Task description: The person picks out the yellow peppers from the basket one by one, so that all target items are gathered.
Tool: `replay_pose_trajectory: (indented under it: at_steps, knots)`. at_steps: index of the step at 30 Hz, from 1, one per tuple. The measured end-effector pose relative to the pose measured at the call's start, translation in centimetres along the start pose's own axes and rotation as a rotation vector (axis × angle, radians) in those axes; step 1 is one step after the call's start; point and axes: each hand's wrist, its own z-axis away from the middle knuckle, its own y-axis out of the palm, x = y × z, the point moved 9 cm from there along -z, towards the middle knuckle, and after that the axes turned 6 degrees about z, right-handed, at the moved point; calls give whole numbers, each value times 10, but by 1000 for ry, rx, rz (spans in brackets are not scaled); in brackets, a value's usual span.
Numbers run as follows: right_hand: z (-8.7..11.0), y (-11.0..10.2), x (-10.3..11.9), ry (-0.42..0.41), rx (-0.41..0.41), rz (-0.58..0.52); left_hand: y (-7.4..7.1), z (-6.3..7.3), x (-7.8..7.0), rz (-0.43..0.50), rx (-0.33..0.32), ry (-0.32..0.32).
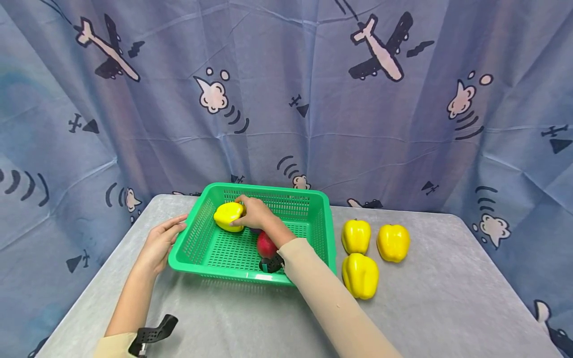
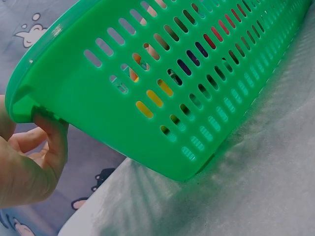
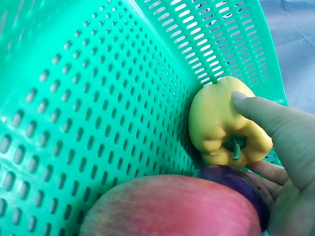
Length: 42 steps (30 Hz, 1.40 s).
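Note:
A yellow bell pepper [image 1: 228, 217] lies on its side in the left part of the green plastic basket [image 1: 329, 219]. My right hand [image 1: 255, 213] reaches into the basket and grips this pepper between thumb and fingers; its green stem shows in the right wrist view. Beneath that hand sit a red, mango-like fruit [image 3: 172, 209] and a dark purple, glossy thing [image 3: 231, 182], which the fruit partly hides. At the basket's left side, my left hand [image 1: 158, 243] holds the rim, its fingers curled beneath the edge in the left wrist view.
Three more yellow bell peppers, a back one [image 1: 356, 236], a front one [image 1: 360, 276] and a right one [image 1: 393, 243], stand on the grey table [image 1: 447, 293] to the right of the basket. Behind the table hangs a blue curtain [image 1: 277, 99] printed with planes.

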Motion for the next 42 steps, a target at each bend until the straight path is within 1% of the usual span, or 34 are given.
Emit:
replay_pose_trajectory:
  at_steps: [7,14,19,23,31,42]
  knots:
    - [0,-2,2,-7,-17,19,-1,1,-1,9,-7,1]
    - [0,-1,-1,8,-22,19,-1,-1,-1,33,1,18]
    - [0,-3,-1,9,-40,-12,-1,-1,-1,46,0,15]
    - [0,-5,1,-4,-37,-29,-1,0,-1,53,-3,4]
    - [0,-10,9,-28,-29,-67,-1,0,0,19,-4,-5]
    - [5,-19,14,-20,-32,-118,-1,0,-2,27,-1,14]
